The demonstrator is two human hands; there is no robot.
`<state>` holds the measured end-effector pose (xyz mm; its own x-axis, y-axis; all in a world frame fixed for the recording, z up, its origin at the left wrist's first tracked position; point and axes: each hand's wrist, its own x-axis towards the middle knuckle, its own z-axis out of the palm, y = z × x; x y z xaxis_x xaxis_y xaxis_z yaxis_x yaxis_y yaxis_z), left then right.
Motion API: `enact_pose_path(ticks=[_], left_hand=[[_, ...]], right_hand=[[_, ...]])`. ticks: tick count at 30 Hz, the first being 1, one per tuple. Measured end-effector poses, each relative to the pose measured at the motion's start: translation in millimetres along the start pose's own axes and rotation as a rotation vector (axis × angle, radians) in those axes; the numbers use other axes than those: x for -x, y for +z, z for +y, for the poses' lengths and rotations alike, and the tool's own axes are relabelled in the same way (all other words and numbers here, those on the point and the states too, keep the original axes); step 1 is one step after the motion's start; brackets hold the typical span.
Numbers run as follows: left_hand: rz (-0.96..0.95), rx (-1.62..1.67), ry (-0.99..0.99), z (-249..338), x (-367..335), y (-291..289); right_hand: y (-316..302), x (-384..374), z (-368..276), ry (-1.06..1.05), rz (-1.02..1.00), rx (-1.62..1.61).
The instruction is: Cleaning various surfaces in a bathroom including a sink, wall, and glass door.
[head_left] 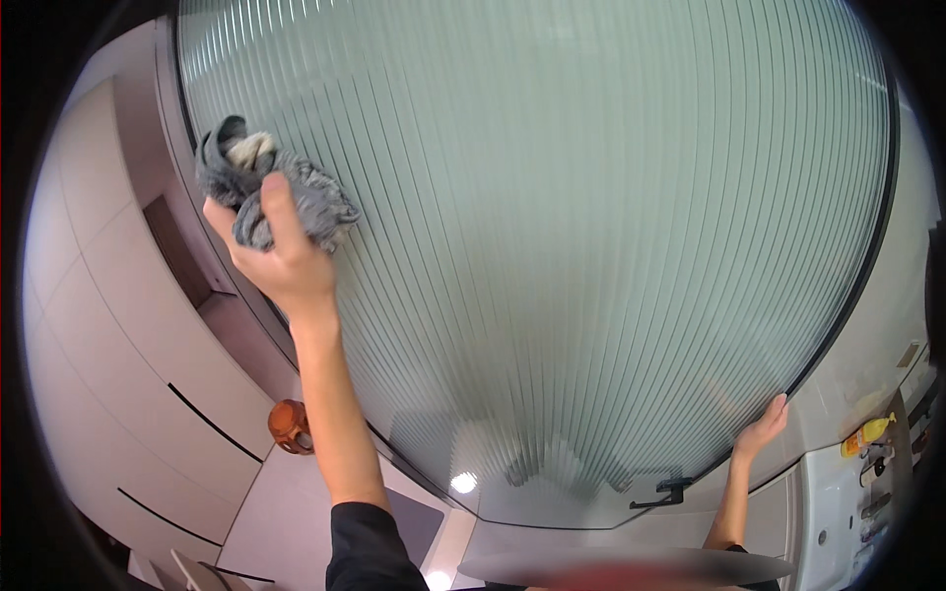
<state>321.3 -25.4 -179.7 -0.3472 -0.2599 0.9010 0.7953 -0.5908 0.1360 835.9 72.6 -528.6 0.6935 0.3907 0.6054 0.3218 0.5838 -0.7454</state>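
Note:
My left hand (286,236) is raised at the upper left, its fingers closed round a bunched grey cloth (320,202) with a pale cream patch showing. The cloth lies against the ribbed surface of a large glass door (562,236) with a thin black frame. Low on the right, my right hand (761,430) grips the door's framed edge; some of its fingers are hidden behind the edge. A black lever handle (662,492) sits on the door, to the left of that hand.
Pale wall cabinets (108,266) stand on the left, close to a round reddish-brown wooden object (290,426). At the lower right is a white washbasin (826,512), with a yellow bottle (867,435) and several small items beside it.

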Motion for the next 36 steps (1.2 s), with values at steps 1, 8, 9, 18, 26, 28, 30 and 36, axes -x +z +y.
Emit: enact_pose_path(ticks=[1,8,9,18,26,28,30,36], left_hand=[[0.031,-0.059,0.021,11,-1,6],[-0.294,-0.243,0.305,133,-31,135],[-0.262,-0.229,0.460,148,-18,162],[-0.622,0.253,0.669,196,163,180],[-0.237,0.105,0.536,89,-56,131],[-0.132,-0.200,0.315,51,-122,100],[-0.056,-0.274,0.152,-2,-186,70],[0.120,-0.448,0.079,35,-157,107]], right_hand=[[6,3,-6,-0.002,-0.006,-0.008],[-11,5,6,0.064,-0.026,0.022],[-6,0,6,0.070,-0.022,0.043],[-8,-4,3,-0.089,-0.080,0.103],[5,-1,-12,-0.085,-0.028,0.064],[0,-3,-2,-0.042,-0.102,0.007],[-9,-2,1,0.002,-0.165,-0.034],[11,4,-17,-0.107,0.010,0.020]])
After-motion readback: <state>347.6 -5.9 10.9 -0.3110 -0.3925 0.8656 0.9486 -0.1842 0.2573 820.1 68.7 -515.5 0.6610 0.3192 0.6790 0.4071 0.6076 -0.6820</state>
